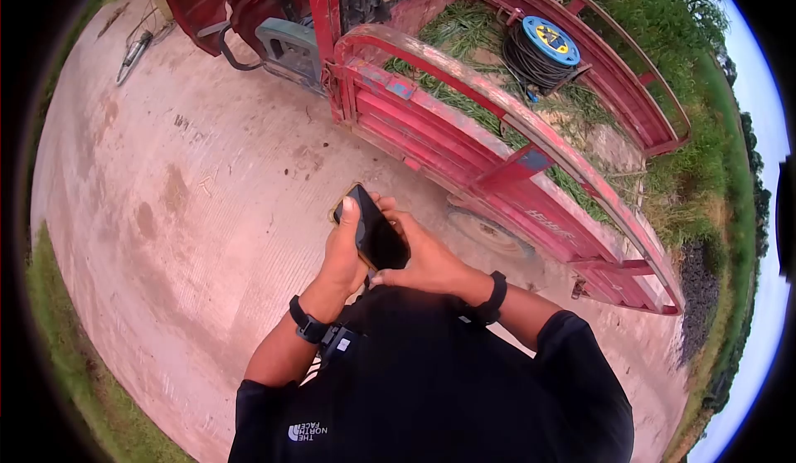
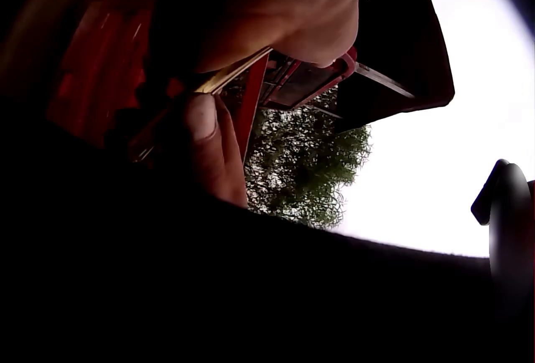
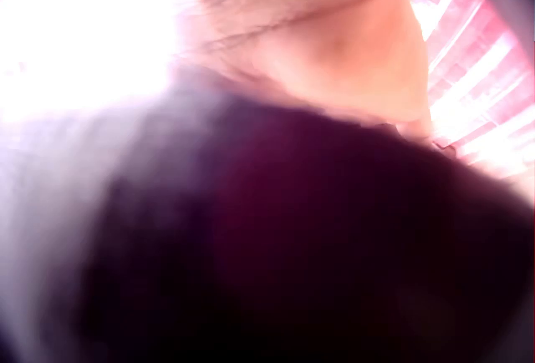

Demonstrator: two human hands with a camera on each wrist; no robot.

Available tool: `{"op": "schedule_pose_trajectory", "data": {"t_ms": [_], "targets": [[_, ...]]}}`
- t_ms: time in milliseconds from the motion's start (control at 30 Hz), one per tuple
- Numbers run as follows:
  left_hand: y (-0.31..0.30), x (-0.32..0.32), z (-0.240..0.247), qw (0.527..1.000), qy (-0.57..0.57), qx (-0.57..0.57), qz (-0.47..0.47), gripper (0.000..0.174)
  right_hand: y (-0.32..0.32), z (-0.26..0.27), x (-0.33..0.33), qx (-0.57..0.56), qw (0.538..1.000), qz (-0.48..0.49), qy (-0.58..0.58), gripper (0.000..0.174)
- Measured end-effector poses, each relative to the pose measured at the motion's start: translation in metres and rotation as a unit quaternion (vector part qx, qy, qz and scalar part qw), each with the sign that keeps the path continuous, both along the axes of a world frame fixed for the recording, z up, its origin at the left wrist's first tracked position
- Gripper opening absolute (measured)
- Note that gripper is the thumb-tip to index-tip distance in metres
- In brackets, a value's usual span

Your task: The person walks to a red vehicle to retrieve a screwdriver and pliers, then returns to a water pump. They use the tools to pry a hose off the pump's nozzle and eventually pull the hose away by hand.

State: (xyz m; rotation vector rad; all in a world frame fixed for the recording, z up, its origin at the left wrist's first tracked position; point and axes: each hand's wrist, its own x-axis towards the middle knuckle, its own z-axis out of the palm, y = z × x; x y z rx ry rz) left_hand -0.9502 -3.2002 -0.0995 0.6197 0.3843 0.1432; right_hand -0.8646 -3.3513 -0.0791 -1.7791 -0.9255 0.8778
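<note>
A smartphone (image 1: 383, 241) with a dark screen and a yellowish edge is tilted between both hands in front of the black shirt. My left hand (image 1: 338, 256) grips its left side, thumb laid along the upper left edge. On the other side my right hand (image 1: 431, 260) holds the right edge with bent fingers, its thumb by the lower end. In the left wrist view the left hand (image 2: 309, 12) shows close up beside the phone's pale gold edge (image 2: 238, 71). The right wrist view is blurred; the heel of the right hand (image 3: 326, 45) fills its top, and the phone is hidden there.
A red three-wheeled cargo vehicle (image 1: 431, 115) stands just ahead on pale concrete (image 1: 207, 214). In its bed, a blue cable reel (image 1: 550, 40) with black cable lies on cut grass. An open cab door (image 1: 195, 7) is at upper left. Tall grass (image 1: 713, 156) grows beyond the vehicle.
</note>
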Motion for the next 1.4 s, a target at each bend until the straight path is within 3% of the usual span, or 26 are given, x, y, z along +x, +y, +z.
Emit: {"op": "schedule_pose_trajectory", "data": {"t_ms": [167, 233, 300, 367, 400, 467, 533, 567, 600, 633, 700, 733, 767, 833, 900, 933, 967, 1033, 1067, 1133, 1167, 1233, 1300, 1367, 1400], "targets": [[0.003, 0.002, -0.039, 0.988, 0.084, 0.045, -0.121, 0.065, -0.032, -0.015, 0.007, -0.007, 0.998, -0.057, -0.009, 0.083], [0.005, 0.005, -0.056, 0.937, 0.076, 0.169, -0.297, 0.063, -0.059, -0.041, 0.006, -0.034, 0.981, -0.082, 0.173, 0.087], [0.003, 0.013, -0.078, 0.901, 0.061, 0.229, -0.363, 0.068, -0.101, -0.063, 0.004, -0.061, 0.977, -0.137, 0.149, 0.083], [-0.007, 0.018, -0.106, 0.785, 0.074, 0.397, -0.470, 0.082, -0.147, -0.088, -0.003, -0.124, 0.950, -0.223, 0.178, 0.080], [-0.015, 0.026, -0.114, 0.781, 0.071, 0.399, -0.476, 0.082, -0.173, -0.109, -0.009, -0.132, 0.932, -0.262, 0.214, 0.080], [-0.032, 0.040, -0.126, 0.641, 0.015, 0.513, -0.570, 0.093, -0.215, -0.150, -0.025, -0.150, 0.893, -0.330, 0.265, 0.080], [-0.043, 0.053, -0.136, 0.604, -0.013, 0.510, -0.612, 0.097, -0.234, -0.181, -0.045, -0.159, 0.872, -0.366, 0.283, 0.079], [-0.048, 0.057, -0.139, 0.570, -0.040, 0.505, -0.647, 0.101, -0.238, -0.196, -0.057, -0.155, 0.830, -0.426, 0.325, 0.076], [-0.055, 0.060, -0.140, 0.533, -0.070, 0.505, -0.675, 0.092, -0.236, -0.198, -0.067, -0.150, 0.781, -0.484, 0.367, 0.073], [-0.059, 0.062, -0.141, 0.527, -0.072, 0.505, -0.680, 0.092, -0.233, -0.201, -0.077, -0.118, 0.744, -0.507, 0.419, 0.058], [-0.064, 0.063, -0.143, 0.534, -0.063, 0.359, -0.763, 0.074, -0.240, -0.197, -0.091, -0.100, 0.789, -0.434, 0.423, 0.044], [-0.067, 0.065, -0.141, 0.527, -0.066, 0.358, -0.768, 0.074, -0.240, -0.179, -0.096, -0.111, 0.788, -0.422, 0.435, 0.041], [-0.069, 0.065, -0.139, 0.530, -0.102, 0.360, -0.761, 0.060, -0.245, -0.166, -0.101, -0.109, 0.785, -0.428, 0.436, 0.041], [-0.073, 0.069, -0.129, 0.538, -0.173, 0.365, -0.740, 0.034, -0.263, -0.144, -0.107, 0.011, 0.680, -0.390, 0.621, 0.048], [-0.071, 0.076, -0.096, 0.556, -0.179, 0.343, -0.735, 0.031, -0.275, -0.098, -0.103, 0.029, 0.693, -0.329, 0.641, 0.054], [-0.068, 0.078, -0.080, 0.576, -0.184, 0.322, -0.729, 0.028, -0.290, -0.089, -0.100, -0.033, 0.751, -0.275, 0.600, 0.066], [-0.065, 0.077, -0.071, 0.575, -0.185, 0.323, -0.728, 0.028, -0.295, -0.075, -0.095, -0.073, 0.759, -0.264, 0.591, 0.060], [-0.058, 0.070, -0.062, 0.589, -0.209, 0.315, -0.714, 0.027, -0.292, -0.039, -0.073, -0.205, 0.823, -0.214, 0.484, 0.055], [-0.054, 0.066, -0.064, 0.597, -0.221, 0.332, -0.696, 0.026, -0.288, -0.031, -0.060, -0.205, 0.824, -0.215, 0.482, 0.055], [-0.048, 0.063, -0.054, 0.623, -0.218, 0.326, -0.677, 0.023, -0.270, -0.025, -0.043, -0.353, 0.864, -0.091, 0.347, 0.053], [-0.046, 0.061, -0.051, 0.648, -0.214, 0.318, -0.658, 0.020, -0.265, -0.040, -0.040, -0.373, 0.870, -0.087, 0.311, 0.057], [-0.041, 0.061, -0.051, 0.653, -0.231, 0.334, -0.640, 0.019, -0.246, -0.080, -0.030, -0.384, 0.893, -0.061, 0.228, 0.059], [-0.035, 0.059, -0.049, 0.658, -0.246, 0.350, -0.620, 0.019, -0.196, -0.088, -0.010, -0.432, 0.881, -0.026, 0.190, 0.060], [-0.028, 0.058, -0.041, 0.683, -0.239, 0.357, -0.591, 0.018, -0.174, -0.147, -0.019, -0.308, 0.944, -0.064, 0.102, 0.067], [-0.025, 0.056, -0.041, 0.684, -0.240, 0.358, -0.589, 0.018, -0.166, -0.161, -0.016, -0.309, 0.944, -0.063, 0.099, 0.067]]}}
